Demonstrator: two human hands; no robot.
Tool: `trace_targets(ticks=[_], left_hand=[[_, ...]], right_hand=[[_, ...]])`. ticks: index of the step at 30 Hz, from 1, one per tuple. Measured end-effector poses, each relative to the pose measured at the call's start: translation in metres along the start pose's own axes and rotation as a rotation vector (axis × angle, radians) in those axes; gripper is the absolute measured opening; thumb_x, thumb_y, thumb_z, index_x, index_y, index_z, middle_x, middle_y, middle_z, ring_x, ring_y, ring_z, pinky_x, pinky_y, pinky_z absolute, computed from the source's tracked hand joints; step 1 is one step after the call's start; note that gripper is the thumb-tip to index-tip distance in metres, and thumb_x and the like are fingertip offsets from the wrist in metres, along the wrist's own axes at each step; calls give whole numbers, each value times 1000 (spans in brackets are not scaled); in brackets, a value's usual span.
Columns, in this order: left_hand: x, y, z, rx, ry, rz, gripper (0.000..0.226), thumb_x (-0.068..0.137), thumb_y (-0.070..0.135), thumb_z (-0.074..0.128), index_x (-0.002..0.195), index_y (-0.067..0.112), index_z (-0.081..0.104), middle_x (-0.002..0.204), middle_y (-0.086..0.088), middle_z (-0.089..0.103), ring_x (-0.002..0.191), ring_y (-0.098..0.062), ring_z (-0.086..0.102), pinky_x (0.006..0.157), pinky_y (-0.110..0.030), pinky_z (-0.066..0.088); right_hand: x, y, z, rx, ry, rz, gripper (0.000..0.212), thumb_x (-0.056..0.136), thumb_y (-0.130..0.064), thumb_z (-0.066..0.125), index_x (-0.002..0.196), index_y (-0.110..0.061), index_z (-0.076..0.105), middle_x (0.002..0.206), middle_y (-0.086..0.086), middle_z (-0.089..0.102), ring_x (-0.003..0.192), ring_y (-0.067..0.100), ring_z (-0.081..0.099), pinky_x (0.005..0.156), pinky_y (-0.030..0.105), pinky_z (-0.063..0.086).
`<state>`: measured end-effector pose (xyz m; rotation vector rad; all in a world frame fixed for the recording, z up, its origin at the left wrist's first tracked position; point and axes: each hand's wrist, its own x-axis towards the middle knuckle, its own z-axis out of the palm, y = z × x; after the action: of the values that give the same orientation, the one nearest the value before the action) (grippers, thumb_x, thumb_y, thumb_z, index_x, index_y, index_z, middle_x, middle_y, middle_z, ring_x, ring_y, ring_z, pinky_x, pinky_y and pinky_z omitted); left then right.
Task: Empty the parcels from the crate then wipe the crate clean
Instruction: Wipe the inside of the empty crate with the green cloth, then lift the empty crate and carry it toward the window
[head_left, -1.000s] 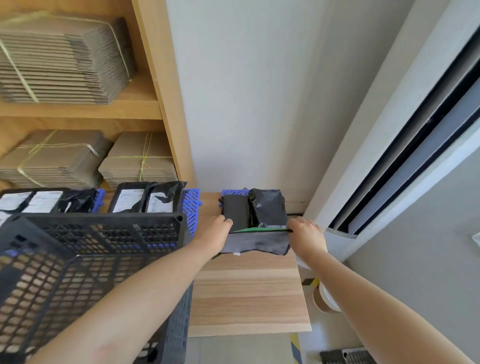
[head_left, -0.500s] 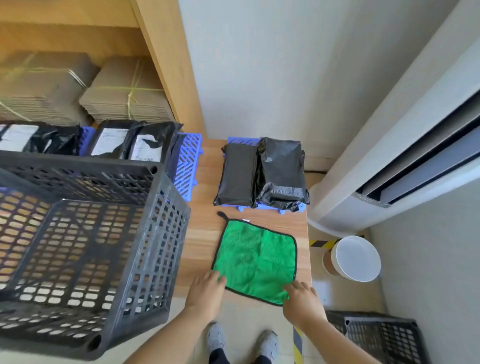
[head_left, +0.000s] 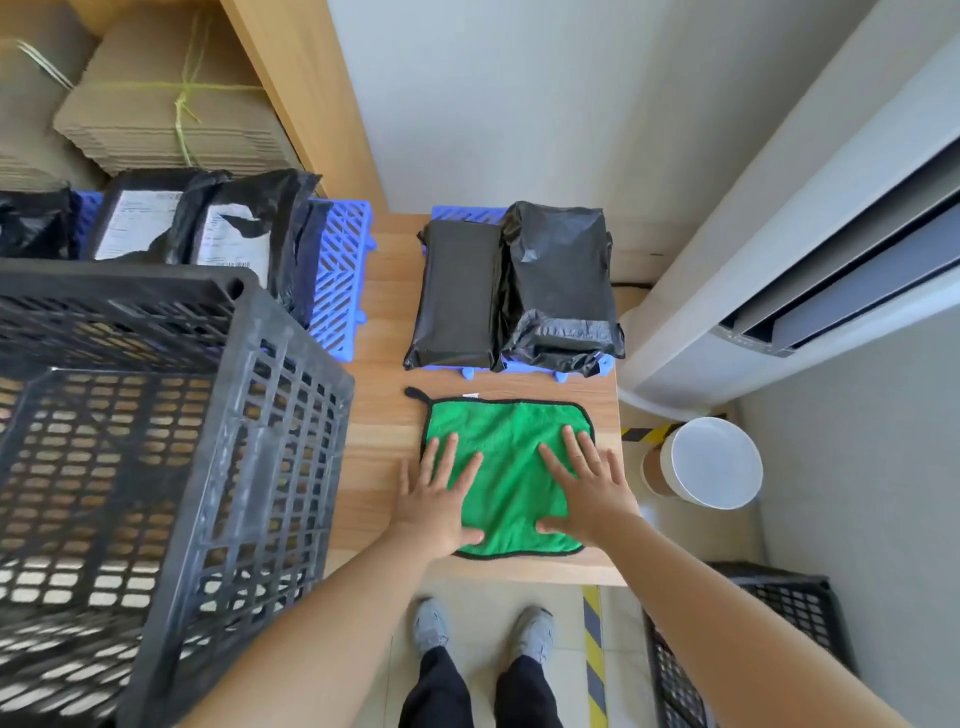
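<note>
**Item:** green cloth (head_left: 511, 470), lying flat on the counter (head_left: 374, 441), at 6 o'clock from the black parcels (head_left: 561, 270).

**Hands:** my left hand (head_left: 441, 499) and right hand (head_left: 587, 488) are both spread flat with fingers straight. They press the cloth and grip nothing.

**Crate** (head_left: 244, 415): at 9 o'clock from the cloth. It looks emptied.

**Handling note:** I'd bunch the cloth into one hand and steady the crate's rim with the other. I'd wipe the inner walls before the base.
</note>
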<state>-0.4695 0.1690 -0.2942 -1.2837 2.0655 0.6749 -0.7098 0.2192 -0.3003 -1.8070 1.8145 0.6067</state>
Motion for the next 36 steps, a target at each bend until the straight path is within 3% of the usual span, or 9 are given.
trace_targets(ticks=[4,8,15,20,25,29,31,34,36], left_hand=[[-8,4,-4,-17,24,-54,110,86,67,59,153,40,-25,155,-4,-45,146,-30,-36,120,-61,-12],[-28,0,-42,55,71,-58,96,93,61,55,160,33,-7,167,-10,-17,154,-32,-17,122,-60,-7],[-101,-9,-153,133,364,-51,78,97,49,56,160,29,15,169,-10,6,156,-30,-3,123,-57,-2],[-160,-40,-226,110,572,-102,70,100,49,48,159,29,18,168,-8,11,156,-28,0,124,-55,2],[-205,-121,-273,106,638,-172,66,103,52,39,160,26,19,168,-8,11,156,-28,1,124,-54,3],[-220,-203,-283,83,662,-169,64,103,54,37,159,28,20,167,-7,14,155,-30,3,124,-56,4],[-226,-254,-284,86,653,-163,64,103,55,36,159,30,20,167,-6,16,155,-30,4,123,-57,5],[-238,-327,-279,66,615,-190,66,101,61,32,158,31,21,166,-6,18,154,-30,7,123,-57,8],[-245,-367,-270,38,588,-234,68,99,65,31,158,31,22,165,-6,21,153,-32,10,122,-58,11]], right_hand=[[-6,0,-13,0,-60,17,110,80,-73,55,150,-39,-23,155,2,-38,146,25,-28,120,53,-5],[-27,-4,-41,52,-64,79,96,89,-65,50,154,-36,-15,160,3,-27,149,25,-20,121,50,-3],[-62,-31,-160,101,82,53,80,95,-56,46,156,-29,2,165,4,-9,151,28,1,120,50,11],[-70,-68,-260,209,174,46,79,95,-56,45,157,-26,8,164,8,3,148,33,17,115,52,26],[-89,-131,-327,439,241,55,78,98,-57,39,158,-19,7,163,16,4,144,35,29,114,41,31],[-90,-186,-337,680,248,140,83,95,-63,37,158,-17,9,163,12,16,148,31,22,117,42,22],[-93,-225,-339,853,249,195,78,97,-61,34,157,-14,16,160,11,24,145,30,27,116,43,23],[-105,-275,-339,1198,164,280,67,100,-60,30,152,-16,29,159,8,26,144,33,28,113,53,26],[-114,-294,-334,1328,57,350,79,93,-71,32,154,-22,23,162,8,18,144,38,25,109,66,28]])
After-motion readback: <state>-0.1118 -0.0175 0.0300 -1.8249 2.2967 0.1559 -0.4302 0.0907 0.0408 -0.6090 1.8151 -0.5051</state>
